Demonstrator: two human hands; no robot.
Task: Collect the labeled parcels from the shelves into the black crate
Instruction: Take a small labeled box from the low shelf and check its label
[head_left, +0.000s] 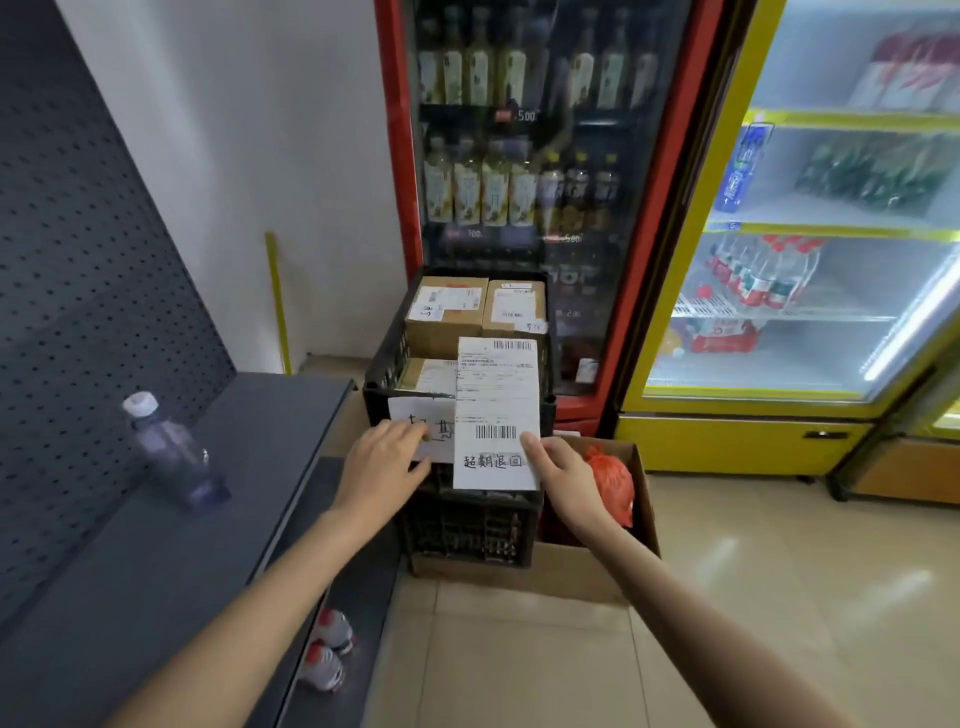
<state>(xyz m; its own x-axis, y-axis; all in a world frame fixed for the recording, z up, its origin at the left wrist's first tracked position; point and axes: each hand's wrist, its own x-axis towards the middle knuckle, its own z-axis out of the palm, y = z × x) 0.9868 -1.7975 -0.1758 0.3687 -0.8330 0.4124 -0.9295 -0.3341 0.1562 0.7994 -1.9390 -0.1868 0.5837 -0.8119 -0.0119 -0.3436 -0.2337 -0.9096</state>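
A black crate (382, 374) stands on the floor in front of a drinks fridge, stacked on a second black crate (467, 535). Inside lie three brown cardboard parcels with white labels: one at the back left (447, 312), one at the back right (514, 309), one lower at the front left (423, 374). My right hand (558, 470) pinches the lower right corner of a long white shipping label (496, 410) with barcodes and handwriting, held upright over the crate's front. My left hand (382, 460) holds a smaller white handwritten sheet (423, 415) against the crate's front edge.
A dark grey shelf (156, 519) with a perforated back panel runs along the left, with a plastic water bottle (171, 452) on it. Small bottles (327, 649) stand on a lower ledge. An open cardboard box (641, 499) holding a red bag (610, 480) stands right of the crates. Fridges (779, 208) stand behind.
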